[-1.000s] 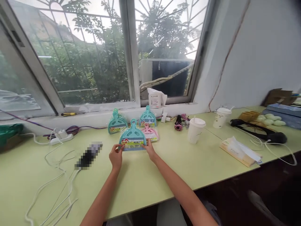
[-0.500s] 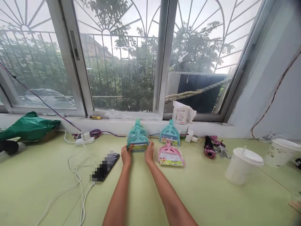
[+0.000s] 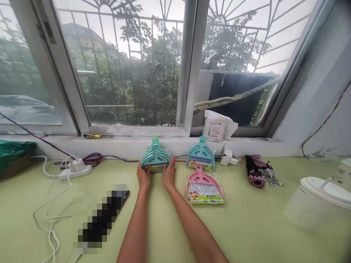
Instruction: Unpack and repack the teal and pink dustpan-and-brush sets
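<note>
A stack of several teal dustpan and brush sets (image 3: pixel 155 157) leans upright by the wall under the window, wrapped in clear plastic with a printed label along the bottom. My left hand (image 3: pixel 143 176) is closed against its lower left edge, thumb at the front. On the opposite side, my right hand (image 3: pixel 169 174) grips the lower right edge, with some fingers reaching back along it. Right of the stack stands another teal dustpan and brush set (image 3: pixel 201 157). In front of that one lies a pink dustpan and brush set (image 3: pixel 205 186), also wrapped.
A phone (image 3: pixel 102 219), blurred out, lies left of my forearms near white cables (image 3: pixel 52 230). A power strip (image 3: pixel 75 171) and a screwdriver (image 3: pixel 93 136) are at back left. To the right are a corded bundle (image 3: pixel 256 173), a white adapter (image 3: pixel 227 157) and a lidded white tub (image 3: pixel 315 204).
The front teal set has moved back against the others, with both hands staying at its sides. My view has come closer to the table and shifted.
</note>
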Demonstrator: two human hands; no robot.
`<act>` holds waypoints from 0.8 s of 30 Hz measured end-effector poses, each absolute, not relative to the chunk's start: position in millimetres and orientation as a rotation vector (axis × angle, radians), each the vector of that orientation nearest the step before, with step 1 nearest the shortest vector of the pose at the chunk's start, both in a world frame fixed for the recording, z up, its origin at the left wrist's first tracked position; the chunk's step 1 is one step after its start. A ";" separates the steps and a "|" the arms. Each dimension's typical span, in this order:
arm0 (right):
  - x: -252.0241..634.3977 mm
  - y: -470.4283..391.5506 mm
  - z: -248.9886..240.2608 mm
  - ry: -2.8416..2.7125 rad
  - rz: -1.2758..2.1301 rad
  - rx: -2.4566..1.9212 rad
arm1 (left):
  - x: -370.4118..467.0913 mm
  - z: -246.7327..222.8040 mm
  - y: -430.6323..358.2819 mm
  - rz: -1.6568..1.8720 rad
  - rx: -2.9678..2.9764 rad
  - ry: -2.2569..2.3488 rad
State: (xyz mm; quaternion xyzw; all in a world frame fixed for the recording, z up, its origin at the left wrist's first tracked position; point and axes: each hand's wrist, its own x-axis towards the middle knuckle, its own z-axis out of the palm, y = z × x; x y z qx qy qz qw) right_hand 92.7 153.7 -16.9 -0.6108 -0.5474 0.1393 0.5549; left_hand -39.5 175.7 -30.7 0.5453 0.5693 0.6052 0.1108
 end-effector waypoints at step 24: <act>89.5 146.2 0.2 -1.240 0.105 -1.357 | -33.4 -6.0 160.2 1.737 1.646 2.078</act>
